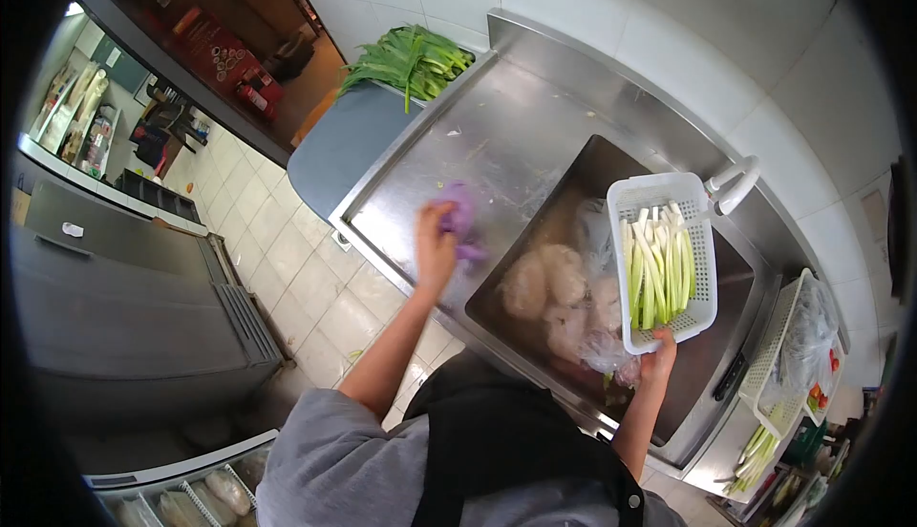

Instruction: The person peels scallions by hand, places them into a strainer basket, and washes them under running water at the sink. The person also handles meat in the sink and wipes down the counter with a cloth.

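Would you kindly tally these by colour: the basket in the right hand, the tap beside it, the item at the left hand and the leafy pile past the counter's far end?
White: 2 (basket in the right hand, tap)
Purple: 1 (blurred item at the left hand)
Green: 1 (leafy pile)
Total: 4

A stainless steel counter [530, 102] runs along the tiled wall, its drainboard bearing a crumpled purple cloth [460, 210] and small pale scraps [453, 132]. In its sunken basin [731, 284] lie pale lumps [564, 274], apparently bagged and in cloudy water, though the murk makes this uncertain. Beyond the basin rest a black-handled knife [732, 376], a perforated basket [761, 389] and green-and-white stalks [757, 456].
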A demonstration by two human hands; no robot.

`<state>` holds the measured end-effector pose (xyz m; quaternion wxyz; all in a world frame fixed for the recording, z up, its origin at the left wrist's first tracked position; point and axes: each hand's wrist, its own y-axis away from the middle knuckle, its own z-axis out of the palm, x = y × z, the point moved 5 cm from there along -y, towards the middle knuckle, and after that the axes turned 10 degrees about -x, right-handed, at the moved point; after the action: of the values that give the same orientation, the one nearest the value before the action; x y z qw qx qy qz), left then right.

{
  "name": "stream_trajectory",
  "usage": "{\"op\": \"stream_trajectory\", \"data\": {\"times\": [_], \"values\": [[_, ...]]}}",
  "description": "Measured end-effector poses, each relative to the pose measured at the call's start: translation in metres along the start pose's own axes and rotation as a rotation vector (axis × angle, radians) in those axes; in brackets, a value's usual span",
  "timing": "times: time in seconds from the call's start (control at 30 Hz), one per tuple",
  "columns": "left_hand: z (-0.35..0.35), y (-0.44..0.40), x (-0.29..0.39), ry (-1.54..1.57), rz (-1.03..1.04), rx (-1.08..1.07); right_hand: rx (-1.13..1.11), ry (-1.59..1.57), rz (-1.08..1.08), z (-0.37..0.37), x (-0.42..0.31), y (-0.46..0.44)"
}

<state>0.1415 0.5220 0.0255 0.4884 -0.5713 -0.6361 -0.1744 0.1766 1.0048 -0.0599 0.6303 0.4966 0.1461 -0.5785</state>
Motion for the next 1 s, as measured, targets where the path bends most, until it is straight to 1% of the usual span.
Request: {"op": "stream_trajectory", "data": {"times": [0.03,0.07,0.1,0.13,0.17,0.2,0.23,0.27,0.33,0.37,0.43,0.47,0.5,0.53,0.57,0.6,0.63,0.7,0.77,0.83,0.9,0.97,1.0], "values": [[-0.030,-0.001,-0.018,-0.168,-0.072,0.034,-0.006,-0.001,0.006,0.004,-0.002,0.002],[-0.057,-0.002,-0.033,-0.358,-0.065,0.101,-0.010,-0.001,0.014,0.006,-0.001,0.004],[-0.084,-0.008,-0.052,-0.514,-0.128,0.013,-0.008,0.002,0.025,0.004,0.002,0.003],[-0.104,-0.016,-0.060,-0.678,-0.123,-0.067,-0.007,0.003,0.022,0.000,0.003,0.000],[-0.114,-0.021,-0.084,-0.868,-0.065,-0.133,-0.010,0.004,0.017,-0.002,0.003,-0.002],[-0.121,-0.020,-0.117,-0.941,-0.161,-0.344,-0.011,0.006,0.025,-0.002,0.003,-0.002],[-0.121,-0.019,-0.132,-1.005,-0.252,-0.554,-0.021,0.011,0.042,0.000,0.003,-0.004],[-0.121,-0.017,-0.138,-1.004,-0.252,-0.555,-0.029,0.020,0.057,0.001,0.002,-0.005],[-0.117,-0.007,-0.132,-1.130,-0.251,-0.604,-0.028,0.011,0.067,-0.005,0.005,-0.006],[-0.108,0.001,-0.128,-1.129,-0.261,-0.601,-0.040,-0.004,0.073,-0.007,0.005,-0.009],[-0.070,0.020,-0.112,-1.198,-0.329,-0.734,-0.047,-0.010,0.067,-0.008,0.006,-0.010],[-0.043,0.042,-0.104,-1.133,-0.291,-0.769,-0.046,-0.018,0.052,-0.008,0.006,-0.011],[-0.018,0.060,-0.077,-1.042,-0.277,-0.787,-0.052,-0.024,0.057,-0.008,0.005,-0.011],[0.006,0.076,-0.057,-0.812,-0.305,-0.900,-0.049,-0.026,0.050,-0.008,0.004,-0.010],[0.021,0.088,-0.019,-0.597,-0.241,-0.834,-0.045,-0.030,0.042,-0.008,0.006,-0.010],[0.038,0.098,-0.007,-0.348,-0.111,-0.785,-0.047,-0.040,0.046,-0.009,0.009,-0.011],[0.044,0.096,0.014,-0.190,-0.181,-0.756,-0.040,-0.046,0.060,-0.012,0.008,-0.012],[0.040,0.079,0.023,0.008,-0.163,-0.601,-0.033,-0.054,0.062,-0.015,0.005,-0.014],[0.007,0.056,0.022,-0.039,-0.129,-0.347,-0.038,-0.035,0.029,-0.010,0.001,-0.011],[-0.037,0.037,-0.008,-0.062,-0.116,-0.109,-0.038,-0.036,0.025,-0.007,-0.002,-0.008],[-0.083,0.020,-0.035,-0.315,-0.219,0.069,-0.028,-0.033,0.018,-0.005,-0.004,-0.004],[-0.101,0.017,-0.100,-0.690,-0.411,0.185,0.011,-0.030,0.040,-0.006,-0.005,-0.002],[-0.097,0.008,-0.107,-0.688,-0.407,0.179,0.017,-0.032,0.037,-0.007,-0.004,-0.001]]}}
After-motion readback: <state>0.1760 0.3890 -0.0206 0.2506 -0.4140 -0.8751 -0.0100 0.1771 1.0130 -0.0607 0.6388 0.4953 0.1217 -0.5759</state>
